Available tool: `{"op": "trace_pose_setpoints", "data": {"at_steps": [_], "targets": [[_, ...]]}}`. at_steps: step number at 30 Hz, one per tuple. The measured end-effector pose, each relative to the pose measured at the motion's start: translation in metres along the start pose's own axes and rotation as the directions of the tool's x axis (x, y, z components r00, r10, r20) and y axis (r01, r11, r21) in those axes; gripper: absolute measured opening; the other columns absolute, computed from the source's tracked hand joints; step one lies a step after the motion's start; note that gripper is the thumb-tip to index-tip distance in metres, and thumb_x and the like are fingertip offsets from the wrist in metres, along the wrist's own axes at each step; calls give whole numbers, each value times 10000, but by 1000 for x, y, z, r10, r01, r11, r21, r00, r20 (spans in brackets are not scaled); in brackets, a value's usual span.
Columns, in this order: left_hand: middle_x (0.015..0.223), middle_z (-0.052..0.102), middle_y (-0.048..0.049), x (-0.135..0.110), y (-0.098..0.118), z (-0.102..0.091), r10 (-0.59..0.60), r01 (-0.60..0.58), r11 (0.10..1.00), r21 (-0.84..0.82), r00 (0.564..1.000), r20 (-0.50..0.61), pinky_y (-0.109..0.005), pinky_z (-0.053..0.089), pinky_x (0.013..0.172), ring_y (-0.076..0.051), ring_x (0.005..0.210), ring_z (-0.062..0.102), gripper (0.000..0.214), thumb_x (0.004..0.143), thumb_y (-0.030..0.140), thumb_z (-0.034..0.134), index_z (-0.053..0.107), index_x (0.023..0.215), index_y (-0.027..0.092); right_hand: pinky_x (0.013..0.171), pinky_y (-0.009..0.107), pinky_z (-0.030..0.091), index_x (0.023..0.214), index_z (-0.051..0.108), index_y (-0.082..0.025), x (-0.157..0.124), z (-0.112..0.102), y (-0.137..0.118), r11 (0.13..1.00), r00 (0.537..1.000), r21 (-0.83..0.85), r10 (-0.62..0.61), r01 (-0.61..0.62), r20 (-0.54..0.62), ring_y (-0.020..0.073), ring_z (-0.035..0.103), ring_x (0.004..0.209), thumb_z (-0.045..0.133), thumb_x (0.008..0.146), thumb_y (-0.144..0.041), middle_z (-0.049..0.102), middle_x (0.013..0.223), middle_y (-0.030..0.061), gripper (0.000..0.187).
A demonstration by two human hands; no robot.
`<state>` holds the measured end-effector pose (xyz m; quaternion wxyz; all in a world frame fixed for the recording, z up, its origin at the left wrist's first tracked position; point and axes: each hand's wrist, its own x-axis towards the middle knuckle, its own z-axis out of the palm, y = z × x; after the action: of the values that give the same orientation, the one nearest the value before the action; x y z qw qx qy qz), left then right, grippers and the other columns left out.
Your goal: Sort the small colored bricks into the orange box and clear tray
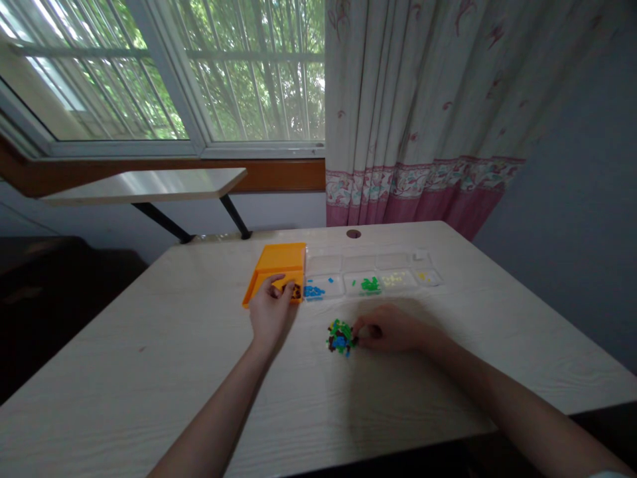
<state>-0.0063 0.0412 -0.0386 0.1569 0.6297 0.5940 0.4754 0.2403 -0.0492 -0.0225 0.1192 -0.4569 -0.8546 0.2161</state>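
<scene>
A small heap of mixed beads point(340, 337), green, blue and dark, lies on the pale wooden table point(199, 372). My right hand point(387, 328) rests just right of the heap, fingers pinched together at its edge; what they hold is too small to make out. My left hand point(270, 307) lies at the front of an orange tray point(277, 269), fingers curled against its near corner, where dark beads point(296, 291) sit. A clear sorting tray point(373, 273) beside it holds blue beads point(313, 291), green beads point(370, 285) and pale yellow beads point(392, 279) in separate compartments.
A cable hole point(353, 234) sits near the table's far edge. A narrow shelf point(144, 186) juts out under the window point(164, 73) behind the table. A patterned curtain point(423, 106) hangs at the back right. Dark furniture point(44, 292) stands to the left.
</scene>
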Motion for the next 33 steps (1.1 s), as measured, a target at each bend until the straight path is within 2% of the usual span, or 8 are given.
{"op": "trace_pose_setpoints", "data": {"at_steps": [3, 5, 7, 10, 12, 15, 22, 33], "targets": [[480, 395, 67, -5, 2, 2, 79, -75, 996, -52, 994, 78, -193, 338, 464, -97, 443, 421, 240, 751, 366, 511, 609, 827, 160, 621, 234, 377, 931, 645, -281, 0, 1, 0, 1000, 1000, -13, 8, -8, 4, 123, 555, 598, 554, 756, -272, 612, 639, -41, 197], [483, 396, 62, -11, 5, 3, 182, -172, 983, -72, 965, 187, -182, 329, 459, -88, 443, 411, 216, 769, 341, 494, 609, 793, 160, 613, 229, 374, 926, 649, -274, 1, 1, -1, 1000, 1000, -13, 4, -4, 7, 121, 552, 593, 553, 756, -259, 619, 646, -39, 196], [480, 408, 61, -18, 8, 4, 312, -298, 950, -93, 891, 330, -172, 319, 455, -79, 438, 408, 202, 782, 316, 486, 614, 812, 163, 598, 218, 370, 928, 651, -261, 1, 0, -1, 1000, 1000, 1, 8, -8, 12, 116, 548, 590, 543, 764, -245, 627, 664, -33, 197], [485, 451, 54, -30, 14, 6, 458, -451, 880, -150, 718, 524, -162, 314, 455, -70, 436, 423, 189, 795, 277, 472, 620, 849, 171, 578, 205, 362, 945, 644, -246, 3, 0, -2, 998, 999, 41, 52, -53, 15, 110, 545, 597, 510, 794, -228, 632, 680, -26, 203], [489, 477, 50, -36, 19, 6, 495, -502, 847, -174, 626, 603, -160, 316, 459, -70, 443, 436, 185, 797, 278, 475, 618, 861, 179, 561, 198, 354, 948, 635, -231, 4, 1, -2, 993, 995, 80, 94, -92, -15, 105, 535, 589, 486, 818, -234, 626, 675, -22, 198], [522, 524, 46, -41, 27, 5, 505, -535, 826, -180, 559, 657, -164, 328, 476, -73, 465, 461, 172, 784, 294, 503, 610, 866, 188, 536, 193, 345, 913, 625, -199, 7, 3, -2, 978, 986, 162, 144, -129, -83, 98, 511, 568, 465, 840, -262, 607, 657, -16, 187], [549, 572, 52, -42, 31, 6, 468, -524, 838, -153, 547, 694, -157, 347, 485, -73, 472, 483, 206, 776, 267, 507, 597, 953, 211, 532, 199, 355, 859, 606, -174, 11, 12, 2, 948, 979, 298, 159, -114, -129, 98, 488, 561, 449, 847, -316, 577, 638, -12, 212], [523, 535, 50, -44, 29, 11, 522, -529, 825, -198, 579, 626, -157, 343, 478, -70, 469, 478, 182, 798, 301, 507, 620, 898, 199, 516, 189, 345, 818, 587, -168, 14, 18, 2, 910, 976, 406, 156, -83, -150, 87, 453, 540, 447, 843, -317, 538, 610, -25, 206]]}}
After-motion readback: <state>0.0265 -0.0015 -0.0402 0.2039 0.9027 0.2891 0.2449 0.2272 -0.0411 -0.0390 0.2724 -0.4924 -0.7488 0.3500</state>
